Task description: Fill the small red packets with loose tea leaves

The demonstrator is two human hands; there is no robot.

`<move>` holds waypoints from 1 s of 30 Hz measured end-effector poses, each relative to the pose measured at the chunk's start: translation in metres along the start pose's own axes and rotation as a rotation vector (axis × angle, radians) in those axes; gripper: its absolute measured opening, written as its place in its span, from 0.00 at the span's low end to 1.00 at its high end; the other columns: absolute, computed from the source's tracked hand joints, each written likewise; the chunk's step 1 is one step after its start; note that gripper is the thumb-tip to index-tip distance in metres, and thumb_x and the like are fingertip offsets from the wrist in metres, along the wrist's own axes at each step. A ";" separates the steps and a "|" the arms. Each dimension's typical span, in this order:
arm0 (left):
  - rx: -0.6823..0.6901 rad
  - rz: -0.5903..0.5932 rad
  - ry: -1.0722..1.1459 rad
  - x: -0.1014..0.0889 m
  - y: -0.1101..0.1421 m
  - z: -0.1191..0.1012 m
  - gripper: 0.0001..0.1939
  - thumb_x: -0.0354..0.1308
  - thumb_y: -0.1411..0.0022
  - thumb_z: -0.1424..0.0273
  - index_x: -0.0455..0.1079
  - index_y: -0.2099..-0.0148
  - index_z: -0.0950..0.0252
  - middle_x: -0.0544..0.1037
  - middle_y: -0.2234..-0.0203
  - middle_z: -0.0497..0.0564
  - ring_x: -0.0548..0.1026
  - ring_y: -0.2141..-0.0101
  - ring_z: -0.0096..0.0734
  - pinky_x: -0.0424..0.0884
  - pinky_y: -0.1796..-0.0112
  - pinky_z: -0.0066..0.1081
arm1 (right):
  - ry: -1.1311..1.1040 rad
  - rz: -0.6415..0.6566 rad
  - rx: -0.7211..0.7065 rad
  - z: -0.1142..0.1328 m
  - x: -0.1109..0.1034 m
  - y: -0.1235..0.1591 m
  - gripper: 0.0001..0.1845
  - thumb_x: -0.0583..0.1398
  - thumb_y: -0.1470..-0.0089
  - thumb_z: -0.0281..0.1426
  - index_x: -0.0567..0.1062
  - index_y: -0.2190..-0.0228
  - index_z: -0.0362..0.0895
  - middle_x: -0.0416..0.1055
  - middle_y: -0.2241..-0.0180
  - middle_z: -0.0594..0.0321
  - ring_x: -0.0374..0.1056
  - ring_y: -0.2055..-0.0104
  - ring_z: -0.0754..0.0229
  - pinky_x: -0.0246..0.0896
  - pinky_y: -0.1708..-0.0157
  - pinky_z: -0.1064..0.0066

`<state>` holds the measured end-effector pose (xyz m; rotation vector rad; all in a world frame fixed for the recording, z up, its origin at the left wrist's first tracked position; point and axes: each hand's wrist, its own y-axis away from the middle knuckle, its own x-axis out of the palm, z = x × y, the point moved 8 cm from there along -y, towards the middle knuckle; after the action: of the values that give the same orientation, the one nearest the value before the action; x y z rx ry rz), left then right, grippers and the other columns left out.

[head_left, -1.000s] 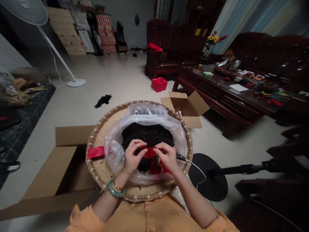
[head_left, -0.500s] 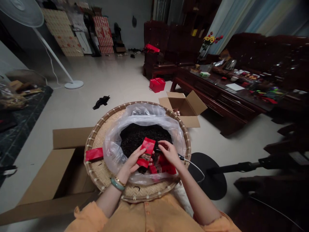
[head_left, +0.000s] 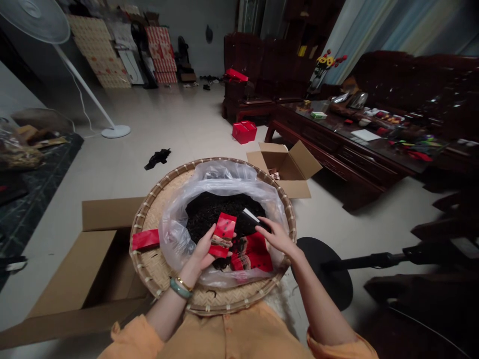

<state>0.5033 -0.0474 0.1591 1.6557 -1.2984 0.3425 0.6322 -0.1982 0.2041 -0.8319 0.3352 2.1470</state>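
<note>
A round woven bamboo tray (head_left: pixel 157 279) rests on my lap, carrying a clear plastic bag (head_left: pixel 175 234) full of dark loose tea leaves (head_left: pixel 209 209). My left hand (head_left: pixel 204 252) holds a small red packet (head_left: pixel 223 234) upright over the tea. My right hand (head_left: pixel 275 234) grips a black handheld tool (head_left: pixel 251 218) with a pale edge, raised over the tea. A pile of red packets (head_left: pixel 252 254) lies in the bag between my hands. Another red packet (head_left: pixel 145 239) lies on the tray's left side.
An open cardboard box (head_left: pixel 90 264) sits on the floor at left, a smaller open box (head_left: pixel 286 167) beyond the tray. A black fan base (head_left: pixel 329 279) stands at right. A dark wooden table (head_left: pixel 355 149) with clutter lies right; a white standing fan (head_left: pixel 116 130) far left.
My left hand turned the red packet from flat to upright. My right hand let go of it and lifted the black tool up from the tray's edge.
</note>
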 end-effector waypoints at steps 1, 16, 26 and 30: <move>-0.012 0.010 -0.002 0.002 0.000 0.002 0.25 0.44 0.36 0.57 0.69 0.51 0.71 0.79 0.64 0.62 0.77 0.74 0.36 0.75 0.71 0.40 | -0.051 0.035 -0.019 0.010 0.002 -0.005 0.25 0.56 0.47 0.42 0.70 0.51 0.42 0.72 0.54 0.54 0.69 0.55 0.51 0.63 0.55 0.61; -0.065 -0.001 -0.029 0.000 0.002 0.013 0.25 0.46 0.37 0.58 0.69 0.51 0.74 0.78 0.64 0.64 0.78 0.74 0.38 0.75 0.74 0.40 | -0.246 0.197 0.005 0.047 0.034 -0.035 0.14 0.62 0.54 0.37 0.79 0.64 0.46 0.77 0.64 0.62 0.73 0.62 0.49 0.66 0.61 0.61; -0.051 -0.013 -0.051 0.001 0.002 0.012 0.25 0.46 0.37 0.58 0.69 0.52 0.74 0.78 0.62 0.65 0.77 0.73 0.38 0.75 0.75 0.40 | -0.224 0.221 0.005 0.048 0.034 -0.033 0.16 0.61 0.53 0.37 0.79 0.62 0.45 0.77 0.62 0.62 0.72 0.62 0.49 0.65 0.61 0.62; -0.051 -0.011 -0.051 0.001 0.003 0.012 0.25 0.46 0.37 0.58 0.69 0.51 0.75 0.78 0.63 0.66 0.78 0.73 0.39 0.75 0.73 0.40 | -0.220 0.229 -0.010 0.049 0.035 -0.033 0.17 0.60 0.52 0.38 0.79 0.62 0.44 0.77 0.64 0.62 0.72 0.64 0.51 0.65 0.64 0.64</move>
<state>0.4972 -0.0577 0.1557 1.6372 -1.3245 0.2595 0.6187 -0.1331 0.2188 -0.5767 0.3189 2.4287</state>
